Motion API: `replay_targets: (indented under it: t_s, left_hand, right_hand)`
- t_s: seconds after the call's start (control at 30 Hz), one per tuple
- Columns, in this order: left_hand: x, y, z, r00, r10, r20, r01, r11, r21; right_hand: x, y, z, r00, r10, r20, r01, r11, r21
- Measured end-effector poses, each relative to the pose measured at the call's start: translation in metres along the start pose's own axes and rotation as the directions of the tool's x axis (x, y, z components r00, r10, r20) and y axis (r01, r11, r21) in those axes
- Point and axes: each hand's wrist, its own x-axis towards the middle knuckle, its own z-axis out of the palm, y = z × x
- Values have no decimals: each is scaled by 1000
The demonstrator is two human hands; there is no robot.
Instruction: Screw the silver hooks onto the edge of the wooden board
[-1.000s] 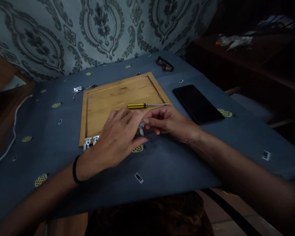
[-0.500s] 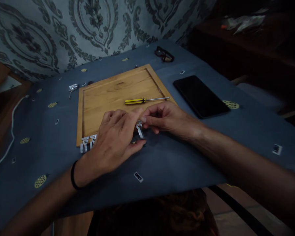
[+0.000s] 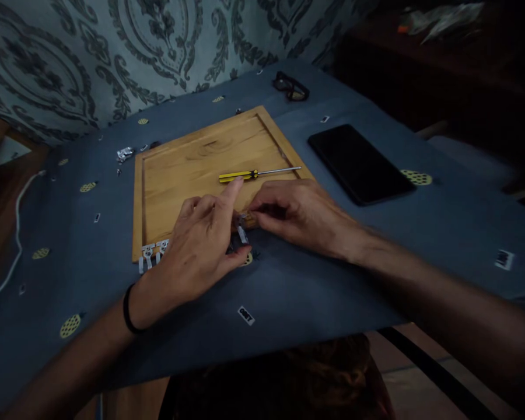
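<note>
A wooden board (image 3: 188, 169) lies on a blue cloth. My left hand (image 3: 201, 248) and my right hand (image 3: 300, 213) meet at the board's near edge, both pinching a small silver metal bracket (image 3: 242, 230). My left index finger points up toward a yellow-handled screwdriver (image 3: 254, 173) that lies across the board. Two more silver brackets (image 3: 151, 255) sit at the board's near left corner. A black band is on my left wrist.
A black phone (image 3: 359, 164) lies right of the board. Dark glasses (image 3: 291, 87) rest at the far edge. Small metal bits (image 3: 125, 154) lie by the far left corner. A white cable (image 3: 13, 233) runs down the left. Patterned fabric hangs behind.
Both hands have stayed together on the bracket and shifted slightly toward the board's edge. My left index finger has lifted toward the screwdriver. The view has tilted down a little.
</note>
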Motion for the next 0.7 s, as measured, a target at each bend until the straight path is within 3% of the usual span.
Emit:
replay_targets:
  t_s: [0.2,0.33,0.7]
  left_hand:
    - [0,-1,-1,1000,29,4,-29,999,31]
    - [0,-1,0,1000,29,9,-30,999,44]
    - [-3,-3,1,999,-32,39,33,999,-19]
  right_hand:
    - [-1,3,-5,986,-127,108,125,992,27]
    - [-1,8,-5,969,-219,116,220,976,12]
    - [-3,12,-5,951,-286,113,292,956,-39]
